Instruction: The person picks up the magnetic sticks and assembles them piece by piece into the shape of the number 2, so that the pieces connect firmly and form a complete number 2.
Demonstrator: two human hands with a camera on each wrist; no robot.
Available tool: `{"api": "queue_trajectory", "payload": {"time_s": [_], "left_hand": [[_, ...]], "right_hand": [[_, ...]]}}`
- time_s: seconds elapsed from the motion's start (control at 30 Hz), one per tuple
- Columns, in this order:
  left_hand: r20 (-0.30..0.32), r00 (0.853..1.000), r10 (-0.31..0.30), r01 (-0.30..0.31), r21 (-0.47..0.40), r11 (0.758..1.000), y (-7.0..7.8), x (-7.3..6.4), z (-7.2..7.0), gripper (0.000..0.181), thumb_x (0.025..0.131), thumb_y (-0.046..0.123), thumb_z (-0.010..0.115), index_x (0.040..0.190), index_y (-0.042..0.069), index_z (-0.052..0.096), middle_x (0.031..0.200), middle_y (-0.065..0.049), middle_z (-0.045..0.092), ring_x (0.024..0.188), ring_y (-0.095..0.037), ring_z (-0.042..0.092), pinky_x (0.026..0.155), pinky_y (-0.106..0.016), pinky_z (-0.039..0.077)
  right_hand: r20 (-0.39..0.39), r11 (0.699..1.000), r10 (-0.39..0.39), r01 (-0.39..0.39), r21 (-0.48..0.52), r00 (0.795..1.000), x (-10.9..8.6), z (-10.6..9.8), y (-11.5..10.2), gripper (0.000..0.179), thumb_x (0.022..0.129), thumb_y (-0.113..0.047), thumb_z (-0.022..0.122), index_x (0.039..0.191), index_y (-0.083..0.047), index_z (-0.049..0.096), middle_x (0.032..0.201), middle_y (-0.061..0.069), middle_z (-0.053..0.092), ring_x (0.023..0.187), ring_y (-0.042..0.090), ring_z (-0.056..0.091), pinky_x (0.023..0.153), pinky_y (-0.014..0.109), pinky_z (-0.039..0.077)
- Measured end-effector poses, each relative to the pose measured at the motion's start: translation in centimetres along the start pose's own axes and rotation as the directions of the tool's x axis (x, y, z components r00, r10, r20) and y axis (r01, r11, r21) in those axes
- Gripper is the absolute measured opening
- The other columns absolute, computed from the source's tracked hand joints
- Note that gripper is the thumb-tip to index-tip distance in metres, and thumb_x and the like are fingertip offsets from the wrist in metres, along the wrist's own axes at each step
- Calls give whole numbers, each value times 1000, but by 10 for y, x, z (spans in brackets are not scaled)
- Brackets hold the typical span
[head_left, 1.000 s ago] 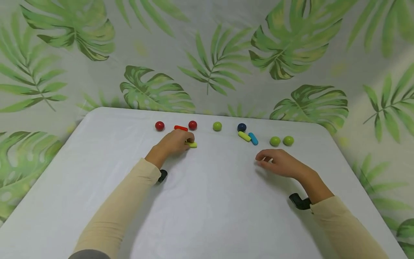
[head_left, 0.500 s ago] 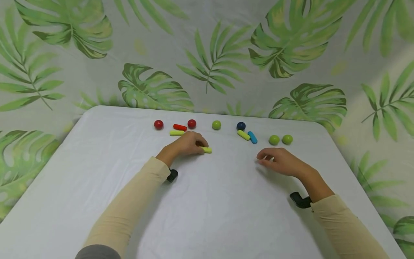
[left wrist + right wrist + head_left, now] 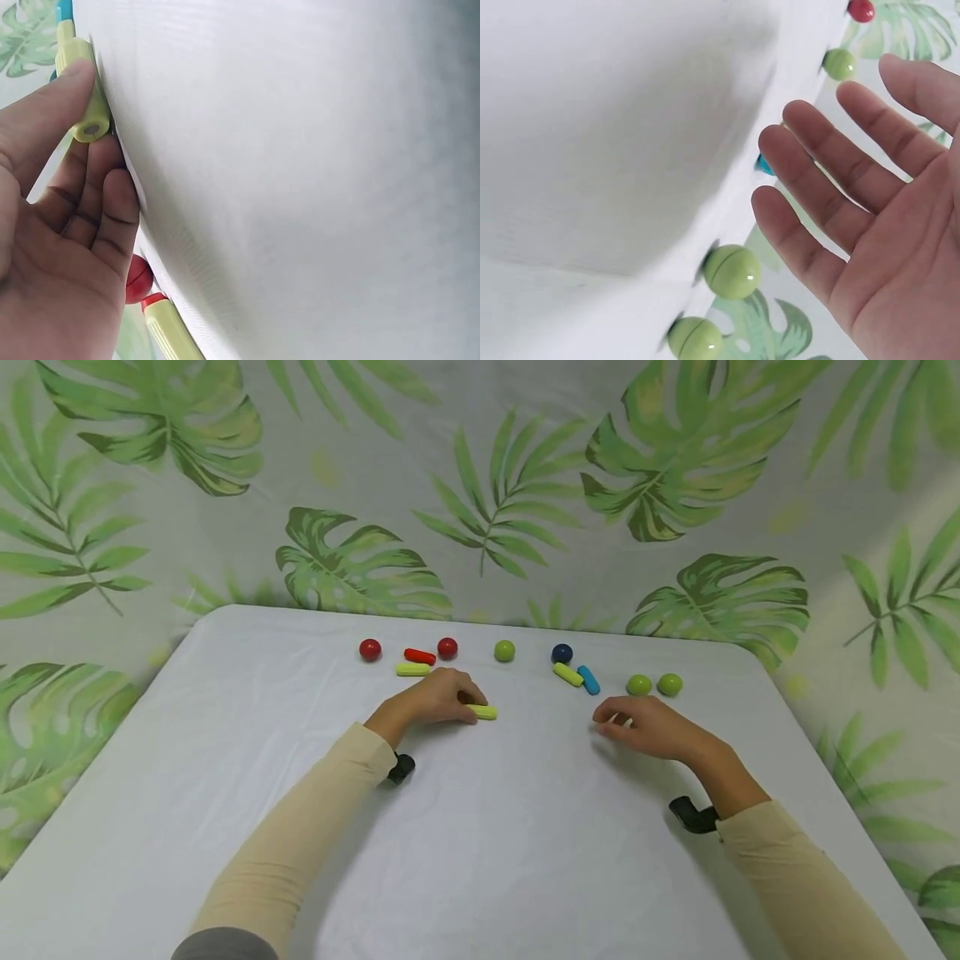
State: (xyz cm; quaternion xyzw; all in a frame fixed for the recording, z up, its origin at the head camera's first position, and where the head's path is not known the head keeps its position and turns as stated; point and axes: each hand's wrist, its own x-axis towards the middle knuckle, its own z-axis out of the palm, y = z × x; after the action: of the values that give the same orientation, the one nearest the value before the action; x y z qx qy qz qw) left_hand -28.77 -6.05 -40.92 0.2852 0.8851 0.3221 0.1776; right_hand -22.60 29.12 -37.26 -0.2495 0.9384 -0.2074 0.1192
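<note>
My left hand (image 3: 441,695) pinches a short yellow-green rod (image 3: 483,712) between thumb and fingers, low over the white table. In the left wrist view the rod (image 3: 84,90) shows ridged sides and a grey disc in its end. Behind that hand lie another yellow-green rod (image 3: 412,669), a red rod (image 3: 419,656) and two red balls, one at the left (image 3: 370,650) and one nearer the middle (image 3: 447,648). My right hand (image 3: 652,727) hovers over the table with relaxed fingers, holding nothing. Nearest to it are two green balls (image 3: 639,685) and a blue rod (image 3: 588,681).
Along the back of the white table (image 3: 480,843) also stand a lone green ball (image 3: 505,651), a dark blue ball (image 3: 562,653) and a yellow-green rod (image 3: 567,674) touching the blue one. A leaf-patterned cloth (image 3: 495,485) hangs behind the table's far edge.
My left hand has moved right and slightly nearer with the yellow-green rod, uncovering the other yellow-green rod behind. It has nearly stopped in the last half second. The right hand has barely shifted.
</note>
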Motion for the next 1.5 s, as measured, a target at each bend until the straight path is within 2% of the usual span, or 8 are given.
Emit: {"api": "queue_trajectory", "payload": {"time_s": [0.1,0.27,0.5,0.73,0.97,1.17,1.4,1.5], "left_hand": [[0,1000,-1,1,-1,1000,4,2,2,27,86,14,75,114,15,76,109,-3,70,99,-16,63,90,-28,53],[12,999,-43,43,4,999,7,1,4,27,87,15,75,113,16,76,109,-2,69,99,-15,62,90,-28,52],[12,999,-49,49,-8,999,6,1,5,26,87,15,75,113,16,76,109,-2,69,99,-16,61,90,-29,52],[14,997,-77,77,-1,997,5,-1,7,25,86,16,76,112,16,77,107,-2,70,97,-15,61,88,-28,52],[-3,999,-52,52,42,998,10,3,5,25,86,15,76,111,15,77,106,-3,70,96,-16,62,88,-30,52],[-5,1000,-20,20,61,998,7,6,8,26,84,15,78,110,15,78,105,-3,71,95,-15,64,86,-27,52],[-2,999,-53,53,45,998,9,6,6,27,84,16,78,111,16,77,106,-3,71,96,-16,63,86,-28,52],[-8,998,-56,57,35,998,9,5,5,26,84,16,78,111,16,78,107,-3,71,97,-16,63,87,-28,52]], "right_hand": [[-6,1000,0,-1,-8,1000,4,-4,-2,21,98,-14,60,114,-4,68,114,12,72,102,28,69,84,43,57],[2,999,-3,3,-43,1000,20,-6,-9,23,98,-15,59,115,-2,67,115,12,71,104,29,67,88,46,56],[-69,994,-71,64,-90,995,52,-6,-20,24,96,-12,62,115,-1,67,115,14,71,99,29,68,85,45,55],[-112,984,-92,74,-160,989,95,6,-38,45,95,-10,62,139,-7,52,141,16,53,115,33,62,96,48,52],[-168,959,-57,7,-283,984,131,9,-48,47,95,-16,64,140,-16,52,145,11,48,132,32,50,97,51,52],[-169,971,-43,1,-240,985,146,12,-47,47,95,-14,64,141,-15,53,146,13,48,136,33,46,106,51,47],[-119,988,13,-31,-154,993,161,16,-51,48,97,-13,60,144,-16,51,151,12,44,139,33,44,110,51,44],[-94,996,25,-33,-83,995,167,17,-52,44,97,-11,58,141,-14,55,148,10,51,139,30,46,114,47,41]]}}
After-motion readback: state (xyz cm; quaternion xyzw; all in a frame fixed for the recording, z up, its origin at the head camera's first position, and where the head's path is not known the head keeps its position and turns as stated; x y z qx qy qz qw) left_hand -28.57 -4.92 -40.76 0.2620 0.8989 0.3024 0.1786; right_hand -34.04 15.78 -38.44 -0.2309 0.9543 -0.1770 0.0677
